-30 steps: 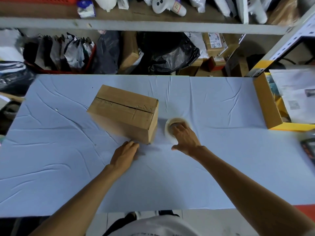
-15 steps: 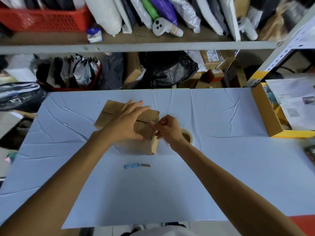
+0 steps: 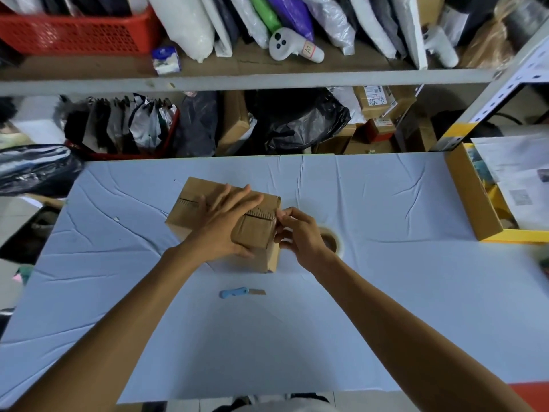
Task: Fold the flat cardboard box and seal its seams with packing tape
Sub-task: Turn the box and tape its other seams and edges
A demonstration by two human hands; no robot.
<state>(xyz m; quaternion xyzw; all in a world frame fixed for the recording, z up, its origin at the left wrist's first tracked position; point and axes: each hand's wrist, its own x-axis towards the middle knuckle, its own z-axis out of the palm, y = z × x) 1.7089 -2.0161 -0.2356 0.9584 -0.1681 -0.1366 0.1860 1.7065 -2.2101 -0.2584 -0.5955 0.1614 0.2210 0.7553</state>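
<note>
A folded brown cardboard box (image 3: 190,203) stands closed on the table (image 3: 371,307), covered with a pale blue cloth. A taped seam runs along its top. My left hand (image 3: 225,224) lies flat on the box top with straight, spread fingers pressing down. My right hand (image 3: 297,233) is at the box's right top edge, its fingertips pinching something small at the end of the seam, likely the tape end. A roll of clear packing tape (image 3: 334,240) lies flat on the cloth just right of the box, partly hidden behind my right hand.
A blue utility knife (image 3: 237,292) with its blade out lies on the cloth in front of the box. A yellow-edged cardboard tray (image 3: 472,200) holding papers stands at the right. Shelves crammed with bags, boxes and a red basket (image 3: 77,31) rise behind the table.
One second ago my left hand lay on the cloth and my right on the tape roll. Both moved onto the box; the knife came into view. Little differs from half a second ago.
</note>
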